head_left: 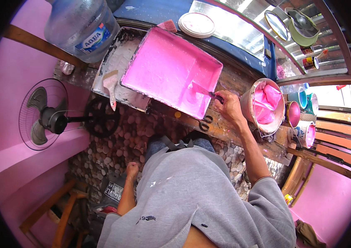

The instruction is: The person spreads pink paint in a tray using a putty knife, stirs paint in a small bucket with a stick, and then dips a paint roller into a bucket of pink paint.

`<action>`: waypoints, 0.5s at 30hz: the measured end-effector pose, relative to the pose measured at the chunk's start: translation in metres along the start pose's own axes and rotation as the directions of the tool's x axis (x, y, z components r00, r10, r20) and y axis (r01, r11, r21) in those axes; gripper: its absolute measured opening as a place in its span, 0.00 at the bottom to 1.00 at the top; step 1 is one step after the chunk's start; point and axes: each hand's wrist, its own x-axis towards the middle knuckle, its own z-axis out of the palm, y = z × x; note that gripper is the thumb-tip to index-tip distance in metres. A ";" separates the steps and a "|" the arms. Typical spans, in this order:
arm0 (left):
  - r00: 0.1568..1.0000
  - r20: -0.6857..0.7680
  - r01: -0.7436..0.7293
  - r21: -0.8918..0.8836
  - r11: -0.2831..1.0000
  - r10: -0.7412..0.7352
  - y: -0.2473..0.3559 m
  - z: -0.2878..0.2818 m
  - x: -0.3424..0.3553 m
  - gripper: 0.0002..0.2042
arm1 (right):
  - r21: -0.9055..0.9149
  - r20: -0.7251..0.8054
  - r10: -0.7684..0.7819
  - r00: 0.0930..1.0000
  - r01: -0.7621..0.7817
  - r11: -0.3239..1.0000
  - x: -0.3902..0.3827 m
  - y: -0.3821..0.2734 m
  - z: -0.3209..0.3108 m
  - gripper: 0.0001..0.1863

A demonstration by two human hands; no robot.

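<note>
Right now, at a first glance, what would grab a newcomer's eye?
Probably the big pink-coated tray at upper centre, where the right fingers hold a dark-handled tool over its right end. Right of them stands a bucket with bright pink inside. At far left, a caged fan stands out.
</note>
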 end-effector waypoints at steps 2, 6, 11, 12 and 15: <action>0.995 -0.057 -0.081 -0.003 0.997 0.080 -0.002 0.001 0.001 0.11 | -0.100 0.059 -0.057 0.997 0.062 0.993 0.010 0.002 -0.007 0.12; 0.993 0.051 0.106 -0.037 0.994 -0.104 0.017 -0.006 -0.014 0.17 | -0.198 0.037 -0.114 0.993 0.119 0.973 0.033 -0.011 -0.017 0.14; 0.990 0.003 0.140 -0.073 0.987 -0.140 -0.002 0.004 -0.024 0.17 | -0.216 0.018 -0.230 0.973 0.229 0.949 0.064 -0.016 -0.016 0.14; 0.985 0.013 0.172 -0.101 0.980 -0.172 -0.008 0.007 -0.025 0.17 | -0.262 0.008 -0.216 0.976 0.210 0.942 0.068 -0.021 -0.013 0.14; 0.982 0.039 0.189 -0.093 0.978 -0.186 -0.022 0.013 -0.032 0.17 | -0.313 0.004 -0.221 0.975 0.211 0.926 0.068 -0.018 0.004 0.12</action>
